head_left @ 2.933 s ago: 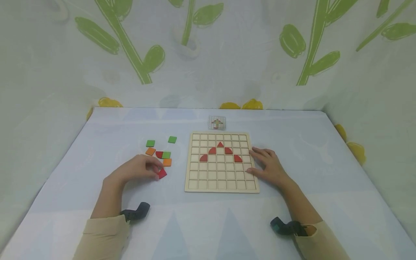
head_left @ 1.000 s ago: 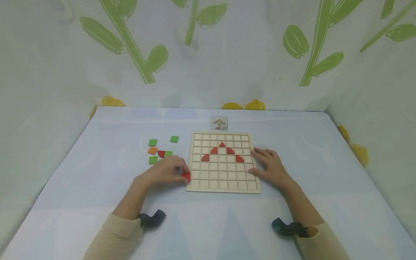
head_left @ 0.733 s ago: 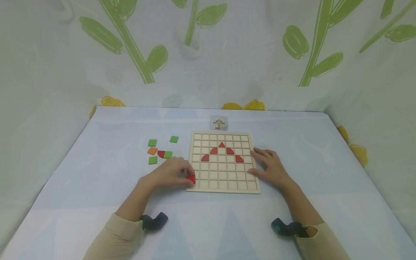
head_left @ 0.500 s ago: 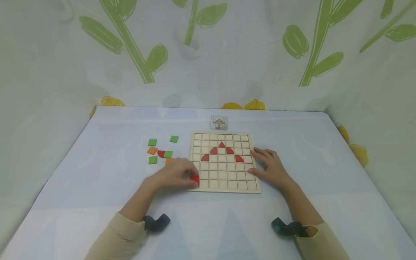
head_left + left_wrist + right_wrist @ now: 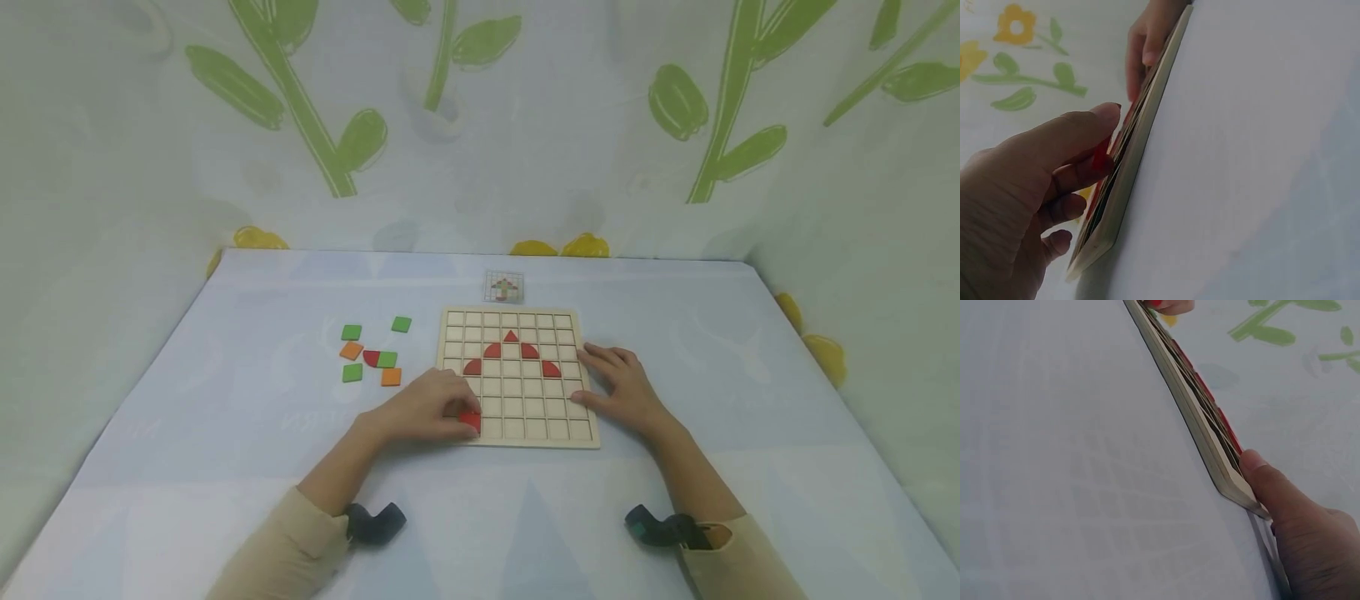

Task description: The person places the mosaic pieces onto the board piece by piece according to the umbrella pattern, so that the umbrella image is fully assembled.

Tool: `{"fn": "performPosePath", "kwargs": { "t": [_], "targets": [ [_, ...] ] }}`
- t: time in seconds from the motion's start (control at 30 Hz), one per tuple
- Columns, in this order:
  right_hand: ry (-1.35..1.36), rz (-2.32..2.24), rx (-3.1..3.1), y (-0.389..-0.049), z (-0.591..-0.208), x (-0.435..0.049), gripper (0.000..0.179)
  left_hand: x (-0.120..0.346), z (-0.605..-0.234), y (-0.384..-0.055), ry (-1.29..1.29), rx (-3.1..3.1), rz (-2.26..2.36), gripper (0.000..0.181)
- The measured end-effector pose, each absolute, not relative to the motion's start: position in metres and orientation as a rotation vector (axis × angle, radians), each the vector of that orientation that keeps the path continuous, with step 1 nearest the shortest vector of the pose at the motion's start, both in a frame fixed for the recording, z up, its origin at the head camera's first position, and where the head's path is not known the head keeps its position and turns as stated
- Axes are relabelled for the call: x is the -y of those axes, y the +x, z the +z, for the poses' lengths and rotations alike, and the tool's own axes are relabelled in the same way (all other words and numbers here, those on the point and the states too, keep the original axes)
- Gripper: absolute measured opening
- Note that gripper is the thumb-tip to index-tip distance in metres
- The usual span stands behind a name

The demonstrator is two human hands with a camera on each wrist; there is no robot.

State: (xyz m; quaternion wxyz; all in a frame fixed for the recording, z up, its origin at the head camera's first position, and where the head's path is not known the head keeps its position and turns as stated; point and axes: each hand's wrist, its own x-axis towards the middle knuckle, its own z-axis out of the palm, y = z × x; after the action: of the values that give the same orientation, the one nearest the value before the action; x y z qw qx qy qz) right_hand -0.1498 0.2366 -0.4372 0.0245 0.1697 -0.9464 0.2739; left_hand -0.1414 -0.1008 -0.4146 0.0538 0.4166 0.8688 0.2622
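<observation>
Head: left hand pinches red tile, partly covered; right hand spread on board

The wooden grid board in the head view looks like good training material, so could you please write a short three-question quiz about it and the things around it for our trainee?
1. Multiple choice: what colour is the piece pinched by the left hand?
A) green
B) orange
C) red
2. True or false: the right hand is holding a green square.
3. Count: how many orange squares lie to the left of the board?

Key:
1. C, red.
2. False; it rests at the board's right edge, with no piece held.
3. Two.
</observation>
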Motion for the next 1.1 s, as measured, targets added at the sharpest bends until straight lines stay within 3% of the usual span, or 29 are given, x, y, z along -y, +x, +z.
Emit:
{"fn": "performPosePath", "kwargs": {
  "t": [0.7,1.1],
  "targets": [
    [0.523,0.847,2.928,-0.151,-0.436,-0.237,0.070,0.081,-0.420,-0.138,1.210,-2.721,0.731,0.022],
    [0.530,0.855,2.932,-0.150,-0.437,-0.237,0.070,0.084,-0.421,-0.136,1.230,-2.741,0.801,0.014]
  ]
}}
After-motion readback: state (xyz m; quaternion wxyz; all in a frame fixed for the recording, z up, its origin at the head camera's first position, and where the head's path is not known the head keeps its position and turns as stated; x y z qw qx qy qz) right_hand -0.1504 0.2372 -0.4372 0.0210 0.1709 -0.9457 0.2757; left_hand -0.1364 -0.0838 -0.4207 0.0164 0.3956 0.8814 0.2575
